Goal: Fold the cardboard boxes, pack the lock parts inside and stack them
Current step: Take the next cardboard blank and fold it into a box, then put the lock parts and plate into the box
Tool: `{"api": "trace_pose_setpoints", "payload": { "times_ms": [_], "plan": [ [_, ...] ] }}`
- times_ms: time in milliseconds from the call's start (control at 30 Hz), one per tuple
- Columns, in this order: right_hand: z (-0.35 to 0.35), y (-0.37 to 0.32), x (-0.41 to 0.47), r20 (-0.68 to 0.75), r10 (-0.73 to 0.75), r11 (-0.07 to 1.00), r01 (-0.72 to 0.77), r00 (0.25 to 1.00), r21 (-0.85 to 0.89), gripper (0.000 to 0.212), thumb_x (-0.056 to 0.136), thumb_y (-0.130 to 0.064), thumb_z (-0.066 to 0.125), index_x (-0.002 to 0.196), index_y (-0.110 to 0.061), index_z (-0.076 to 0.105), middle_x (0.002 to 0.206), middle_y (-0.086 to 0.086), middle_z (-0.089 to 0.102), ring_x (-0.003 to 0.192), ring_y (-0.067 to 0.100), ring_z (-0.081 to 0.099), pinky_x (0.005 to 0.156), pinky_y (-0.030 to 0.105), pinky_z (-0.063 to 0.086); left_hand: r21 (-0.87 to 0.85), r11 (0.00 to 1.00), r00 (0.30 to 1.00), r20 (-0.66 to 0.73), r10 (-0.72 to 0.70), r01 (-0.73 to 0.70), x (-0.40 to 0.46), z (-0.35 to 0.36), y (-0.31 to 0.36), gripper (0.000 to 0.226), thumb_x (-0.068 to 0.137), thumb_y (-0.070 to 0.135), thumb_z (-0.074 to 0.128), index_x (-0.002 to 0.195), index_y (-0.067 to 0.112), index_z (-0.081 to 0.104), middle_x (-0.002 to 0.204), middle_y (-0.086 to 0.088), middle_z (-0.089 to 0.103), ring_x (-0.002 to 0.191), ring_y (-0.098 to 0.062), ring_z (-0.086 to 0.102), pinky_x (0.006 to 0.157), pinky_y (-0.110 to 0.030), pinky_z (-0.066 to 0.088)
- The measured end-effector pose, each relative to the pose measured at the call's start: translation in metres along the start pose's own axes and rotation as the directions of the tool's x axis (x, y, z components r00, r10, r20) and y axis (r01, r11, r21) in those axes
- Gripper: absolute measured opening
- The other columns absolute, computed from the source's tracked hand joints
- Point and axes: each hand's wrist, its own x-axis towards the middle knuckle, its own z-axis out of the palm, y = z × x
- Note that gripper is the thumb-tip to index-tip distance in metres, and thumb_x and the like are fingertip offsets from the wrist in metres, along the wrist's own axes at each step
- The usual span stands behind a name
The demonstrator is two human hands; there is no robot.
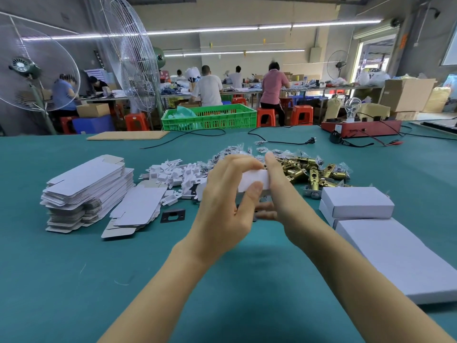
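Both hands, left hand (223, 194) and right hand (277, 189), pinching white cardboard box (254, 180) at frame centre, above desk (173, 280). Squaring ends, keeping creases aligned before tucking flaps.

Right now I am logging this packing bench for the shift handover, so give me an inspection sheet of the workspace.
Surface: green table.
Job's things: white box held mid-air; flat box blanks stacked left; brass lock parts heaped behind; finished boxes stacked right.
Clutter: white inserts; black plate; bagged small parts.
Fingers: left hand and right hand both grip the box.
Cables: black cord, unplugged plug.
Surroundings: green crate, fans, seated workers.
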Motion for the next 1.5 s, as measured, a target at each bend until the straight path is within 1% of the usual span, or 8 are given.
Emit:
{"api": "trace_pose_setpoints", "payload": {
  "times_ms": [100, 267, 400, 500, 633, 1033, 1267, 1500],
  "plan": [
    [-0.005, -0.005, -0.003, 0.217, 0.096, 0.984, -0.125, 0.971, 0.126, 0.048, 0.094, -0.057, 0.043, 0.085, -0.015, 0.064, 0.076, 0.012, 0.059, 0.050, 0.017, 0.056, 0.054, 0.027, 0.044, 0.030, 0.998, 0.998, -0.010, 0.056, -0.055, -0.002, -0.005, -0.008, 0.022, 0.085, -0.005, 0.057, 0.106, 0.001, 0.060, 0.105, 0.000, 0.060, 0.091, 0.000, 0.053, 0.083, -0.026, 0.040],
    [-0.009, -0.002, 0.001, 0.168, 0.012, 0.975, -0.048, 0.986, 0.215, 0.020, 0.092, -0.020, 0.059, 0.105, -0.006, 0.063, 0.079, 0.006, 0.062, 0.055, 0.015, 0.057, 0.044, 0.019, 0.044, 0.015, 0.992, 0.984, -0.124, -0.126, 0.129, -0.006, 0.000, -0.019, 0.029, 0.092, 0.016, 0.055, 0.120, 0.010, 0.052, 0.129, -0.002, 0.048, 0.125, -0.015, 0.046, 0.105, -0.032, 0.035],
    [-0.008, 0.011, 0.008, 0.134, -0.078, 0.989, 0.061, 0.988, 0.132, 0.008, 0.095, -0.017, 0.057, 0.100, -0.017, 0.064, 0.085, 0.000, 0.069, 0.062, 0.012, 0.066, 0.053, 0.018, 0.050, -0.100, 0.832, 0.811, -0.187, -0.555, 0.546, -0.018, 0.010, -0.034, 0.062, 0.085, 0.039, 0.060, 0.140, 0.021, 0.036, 0.149, 0.000, 0.028, 0.139, -0.007, 0.024, 0.112, -0.025, 0.024],
    [-0.007, 0.029, 0.018, 0.114, -0.144, 0.985, 0.132, 0.983, 0.110, 0.017, 0.095, -0.013, 0.057, 0.108, -0.023, 0.057, 0.103, 0.000, 0.068, 0.082, 0.012, 0.069, 0.071, 0.026, 0.057, -0.451, 0.557, 0.643, 0.049, -0.765, 0.697, -0.028, 0.012, -0.053, 0.057, 0.090, 0.029, 0.069, 0.139, 0.018, 0.042, 0.129, 0.008, 0.060, 0.120, -0.009, 0.055, 0.095, -0.019, 0.047],
    [-0.008, 0.062, 0.030, 0.120, -0.225, 0.971, 0.233, 0.967, -0.057, 0.026, 0.093, -0.006, 0.058, 0.107, -0.027, 0.051, 0.108, -0.005, 0.064, 0.095, 0.010, 0.062, 0.083, 0.027, 0.051, -0.450, 0.493, 0.632, 0.238, -0.738, 0.745, -0.049, 0.017, -0.073, 0.023, 0.091, 0.007, 0.064, 0.112, 0.017, 0.062, 0.107, 0.000, 0.074, 0.101, -0.014, 0.068, 0.086, -0.024, 0.054],
    [-0.018, 0.098, 0.039, 0.179, -0.298, 0.916, 0.334, 0.938, -0.222, 0.025, 0.087, -0.009, 0.069, 0.110, -0.015, 0.062, 0.107, 0.003, 0.071, 0.100, 0.013, 0.067, 0.091, 0.028, 0.052, -0.360, 0.493, 0.610, 0.415, -0.675, 0.792, -0.066, 0.012, -0.093, 0.054, 0.069, 0.019, 0.080, 0.120, 0.018, 0.061, 0.110, 0.001, 0.074, 0.103, -0.010, 0.068, 0.082, -0.020, 0.052],
    [-0.020, 0.097, 0.042, 0.188, -0.255, 0.939, 0.289, 0.948, -0.185, 0.027, 0.086, 0.000, 0.065, 0.105, -0.019, 0.064, 0.104, 0.002, 0.072, 0.098, 0.013, 0.067, 0.087, 0.023, 0.053, -0.392, 0.435, 0.575, 0.397, -0.715, 0.811, -0.064, 0.014, -0.094, 0.038, 0.074, 0.011, 0.082, 0.109, 0.020, 0.068, 0.100, 0.004, 0.076, 0.092, -0.011, 0.071, 0.073, -0.019, 0.054],
    [-0.025, 0.104, 0.052, -0.217, -0.176, 0.984, 0.166, 0.960, -0.066, 0.018, 0.092, 0.001, 0.051, 0.089, -0.012, 0.064, 0.085, 0.009, 0.069, 0.071, 0.013, 0.067, 0.069, 0.028, 0.056, -0.402, 0.419, 0.535, 0.236, -0.811, 0.814, -0.066, 0.020, -0.103, 0.026, 0.077, 0.013, 0.081, 0.097, 0.023, 0.068, 0.087, 0.015, 0.076, 0.077, -0.004, 0.071, 0.059, -0.013, 0.052]
  ]
}}
